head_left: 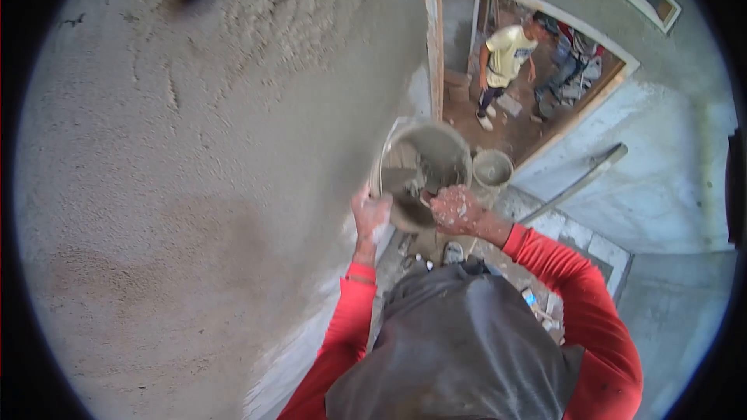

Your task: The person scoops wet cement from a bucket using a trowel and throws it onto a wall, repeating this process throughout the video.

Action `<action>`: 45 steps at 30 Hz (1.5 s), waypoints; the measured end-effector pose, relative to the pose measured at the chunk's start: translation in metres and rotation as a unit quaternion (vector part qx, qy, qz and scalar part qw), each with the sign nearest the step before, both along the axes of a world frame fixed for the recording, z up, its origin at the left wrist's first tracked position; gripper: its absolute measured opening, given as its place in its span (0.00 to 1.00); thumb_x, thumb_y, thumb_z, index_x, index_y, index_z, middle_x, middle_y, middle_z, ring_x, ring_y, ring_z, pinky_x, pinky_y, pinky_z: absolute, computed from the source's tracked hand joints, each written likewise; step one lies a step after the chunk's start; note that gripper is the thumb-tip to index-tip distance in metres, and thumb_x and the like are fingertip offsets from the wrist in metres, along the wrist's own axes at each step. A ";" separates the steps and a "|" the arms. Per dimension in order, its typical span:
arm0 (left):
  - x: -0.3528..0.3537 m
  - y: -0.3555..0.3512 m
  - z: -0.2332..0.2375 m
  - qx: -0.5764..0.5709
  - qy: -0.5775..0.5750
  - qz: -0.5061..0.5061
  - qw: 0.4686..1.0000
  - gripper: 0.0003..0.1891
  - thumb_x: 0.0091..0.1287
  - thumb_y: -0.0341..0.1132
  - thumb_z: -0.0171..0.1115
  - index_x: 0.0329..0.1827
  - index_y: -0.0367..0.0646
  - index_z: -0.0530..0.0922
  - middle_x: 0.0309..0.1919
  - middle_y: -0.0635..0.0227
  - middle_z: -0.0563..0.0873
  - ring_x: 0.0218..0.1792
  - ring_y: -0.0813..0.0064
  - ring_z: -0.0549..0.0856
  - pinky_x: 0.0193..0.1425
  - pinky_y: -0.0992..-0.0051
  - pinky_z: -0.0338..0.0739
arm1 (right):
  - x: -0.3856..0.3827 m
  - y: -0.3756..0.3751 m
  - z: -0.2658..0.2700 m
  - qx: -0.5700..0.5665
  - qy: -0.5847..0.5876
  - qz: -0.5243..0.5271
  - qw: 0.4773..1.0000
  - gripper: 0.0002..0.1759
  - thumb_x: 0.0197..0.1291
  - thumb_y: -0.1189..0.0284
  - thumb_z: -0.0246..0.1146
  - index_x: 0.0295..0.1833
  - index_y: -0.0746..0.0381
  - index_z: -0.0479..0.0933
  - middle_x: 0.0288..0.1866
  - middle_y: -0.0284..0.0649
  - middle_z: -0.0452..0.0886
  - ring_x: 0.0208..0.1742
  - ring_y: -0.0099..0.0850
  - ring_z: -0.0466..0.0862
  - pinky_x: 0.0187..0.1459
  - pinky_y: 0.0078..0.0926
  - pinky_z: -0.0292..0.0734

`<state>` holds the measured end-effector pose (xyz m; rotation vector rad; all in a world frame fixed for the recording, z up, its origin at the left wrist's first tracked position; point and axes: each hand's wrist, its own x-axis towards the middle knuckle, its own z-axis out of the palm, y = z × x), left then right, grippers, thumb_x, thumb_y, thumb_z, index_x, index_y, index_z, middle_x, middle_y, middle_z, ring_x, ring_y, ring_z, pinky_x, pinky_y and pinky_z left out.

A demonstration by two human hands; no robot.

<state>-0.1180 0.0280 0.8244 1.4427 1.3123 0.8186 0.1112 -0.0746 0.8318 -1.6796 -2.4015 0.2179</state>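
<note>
A mortar-smeared bucket [445,144] is in front of my chest, beside the plastered wall [210,148]. My left hand [372,222] is closed on the bucket's near left side. My right hand [457,210], spotted with mortar, is closed at the bucket's right edge around the handle of a trowel. The grey trowel blade [400,177] shows inside the bucket, close to some wet mortar. Most of the handle is hidden by my fingers.
A second, smaller bucket [492,167] stands just beyond my right hand. A long pole [580,183] leans at the right. Through the door frame [434,39] I see a person in a yellow shirt [510,50] and another person behind. Rubble lies below me.
</note>
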 end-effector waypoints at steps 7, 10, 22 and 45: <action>0.059 0.024 0.059 0.055 -0.122 -0.112 0.985 0.23 0.60 0.19 0.62 0.60 0.34 0.87 0.44 0.71 0.93 0.43 0.84 0.86 0.52 0.77 0.82 | 0.059 -0.010 0.033 0.039 -0.064 -0.143 0.987 0.28 0.51 0.67 0.70 0.60 0.63 0.81 0.30 0.45 0.85 0.37 0.46 0.90 0.38 0.49 0.84; 0.068 0.029 0.068 0.100 -0.123 -0.113 0.981 0.23 0.60 0.18 0.63 0.61 0.34 0.87 0.45 0.70 0.94 0.44 0.83 0.87 0.53 0.77 0.83 | 0.059 -0.024 0.052 0.012 -0.062 -0.132 0.989 0.28 0.54 0.68 0.70 0.61 0.65 0.78 0.29 0.46 0.85 0.35 0.47 0.90 0.36 0.47 0.84; 0.054 0.008 0.087 0.212 -0.098 -0.140 0.962 0.32 0.63 0.17 0.60 0.75 0.35 0.79 0.58 0.64 0.92 0.55 0.77 0.87 0.66 0.72 0.80 | 0.096 -0.012 0.081 -0.368 0.625 -0.304 0.618 0.22 0.76 0.59 0.63 0.63 0.65 0.81 0.26 0.41 0.79 0.11 0.24 0.71 0.11 0.25 0.65; -0.128 -0.061 -0.045 -0.046 -0.278 0.216 0.935 0.26 0.52 0.15 0.64 0.56 0.40 0.85 0.47 0.70 0.90 0.43 0.75 0.87 0.48 0.75 0.81 | -0.050 0.108 0.276 0.196 0.852 -0.004 0.486 0.36 0.69 0.63 0.75 0.75 0.70 0.71 0.36 0.41 0.84 0.21 0.22 0.82 0.22 0.22 0.78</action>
